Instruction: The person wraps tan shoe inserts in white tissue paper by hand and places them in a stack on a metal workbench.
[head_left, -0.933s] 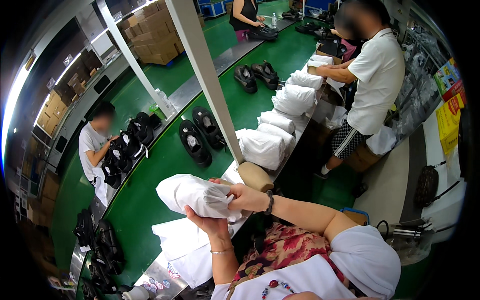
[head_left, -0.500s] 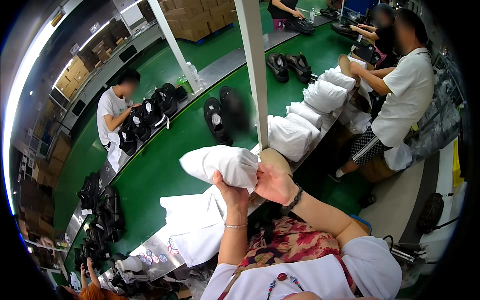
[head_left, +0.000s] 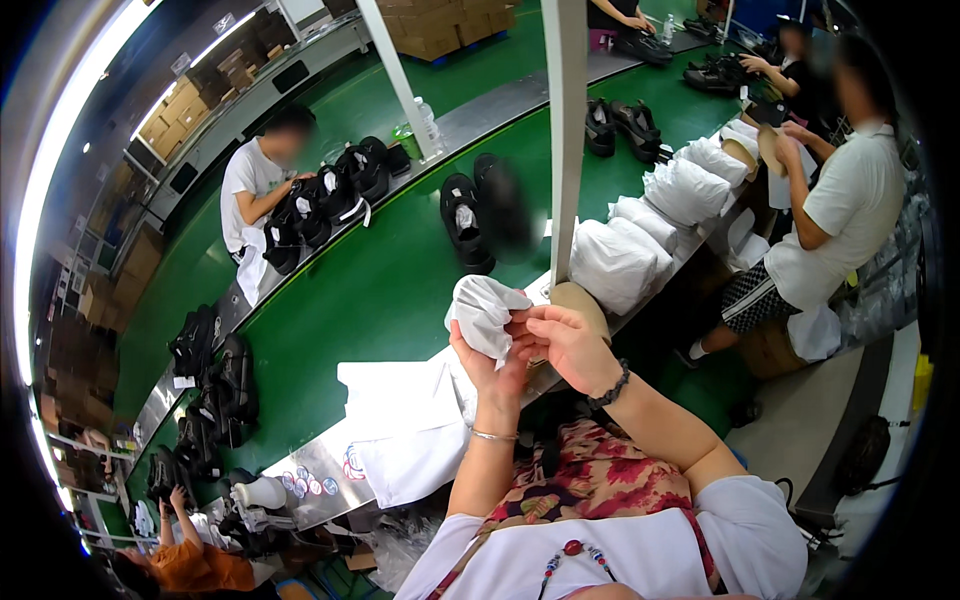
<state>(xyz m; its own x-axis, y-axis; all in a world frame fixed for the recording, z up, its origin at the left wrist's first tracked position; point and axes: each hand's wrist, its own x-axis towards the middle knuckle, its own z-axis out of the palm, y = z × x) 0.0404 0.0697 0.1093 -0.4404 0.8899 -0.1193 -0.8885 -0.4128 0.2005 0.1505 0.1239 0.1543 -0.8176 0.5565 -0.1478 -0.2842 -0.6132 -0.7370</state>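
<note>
A white-wrapped bundle (head_left: 485,305) is held up over the bench's near edge, its loose end bunched on the right. My left hand (head_left: 488,368) is closed round it from below, thumb along its side. At the gathered end, the fingers of my right hand (head_left: 572,348) are pinched on the wrapping. What lies inside the wrapping is hidden. Just beyond my right hand, a tan sole-shaped piece (head_left: 580,305) rests by the post. White sheets (head_left: 400,420) lie stacked to the left of my left wrist.
A white post (head_left: 566,130) rises beside the green conveyor (head_left: 330,330). Black shoes (head_left: 462,225) stand on the belt. White-wrapped bundles (head_left: 615,262) line its right edge. A co-worker in white (head_left: 850,190) holds a tan piece. Another person (head_left: 255,185) sits across the belt.
The bundle has turned from lying lengthwise to pointing away, and looks shorter. My right hand has shifted to its gathered end. The whole view has swung slightly left.
</note>
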